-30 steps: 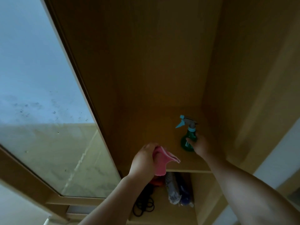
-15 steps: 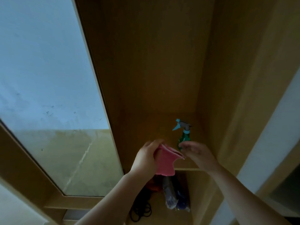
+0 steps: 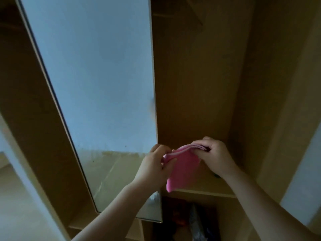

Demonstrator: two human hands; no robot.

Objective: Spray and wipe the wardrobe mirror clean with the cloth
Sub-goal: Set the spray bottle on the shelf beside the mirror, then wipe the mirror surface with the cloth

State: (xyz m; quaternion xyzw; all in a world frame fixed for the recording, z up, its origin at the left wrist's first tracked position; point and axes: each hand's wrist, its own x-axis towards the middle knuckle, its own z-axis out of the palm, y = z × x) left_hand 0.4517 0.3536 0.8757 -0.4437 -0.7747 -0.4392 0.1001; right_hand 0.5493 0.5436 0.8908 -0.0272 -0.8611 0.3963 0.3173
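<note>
A pink cloth (image 3: 182,167) hangs folded between both hands in front of the wardrobe's open shelf. My left hand (image 3: 154,166) pinches its left edge and my right hand (image 3: 213,155) grips its top right fold. The tall wardrobe mirror (image 3: 97,87) fills the upper left, reflecting a pale wall and floor, with a few small specks low down. Of the green spray bottle only a dark sliver (image 3: 216,175) shows on the shelf behind my right wrist.
The wooden shelf board (image 3: 205,191) runs under the hands. Below it a compartment holds dark bundled items (image 3: 192,221). Wooden wardrobe panels stand at the right (image 3: 278,101) and at the left (image 3: 26,105) of the mirror.
My right hand let go of the spray bottle on the shelf and took hold of the cloth. The view swung left, so the mirror now sits more central.
</note>
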